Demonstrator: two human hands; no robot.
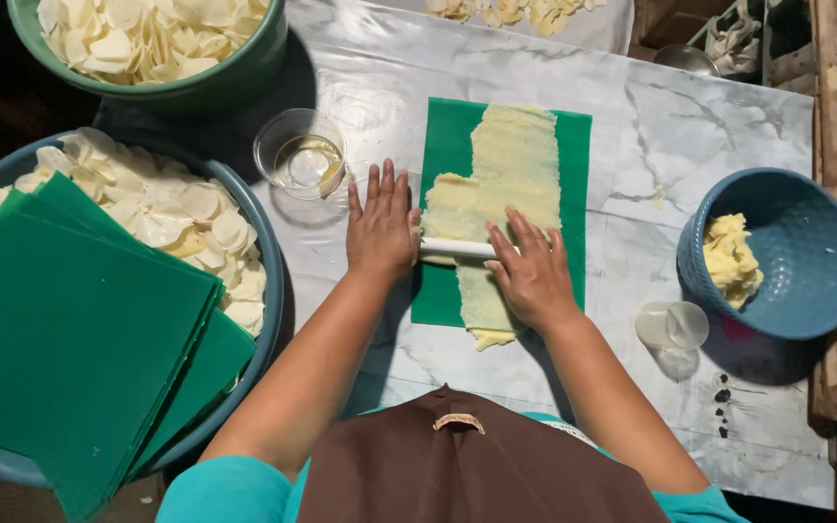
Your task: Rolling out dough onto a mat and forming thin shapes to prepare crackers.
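White rolling pin [455, 248] on yellow dough sheet [508, 184], left hand [381, 229] and right hand [532, 273] pressing it, fingers flat, open.

Bench [690, 126] is showing white marble veining in grey. Mat [448, 145] is showing solid green; dough sheet [515, 155] on it is showing pale yellow. Rolling pin [452, 248] is appearing white. Dough lump [728, 257] is showing yellow inside a blue woven-pattern bowl [806, 208]. Stacked mats [60, 339] are showing dark green. Cut rounds [162, 208] are appearing cream-white. Apron [457, 475] is showing brown, sleeves [225, 494] teal.
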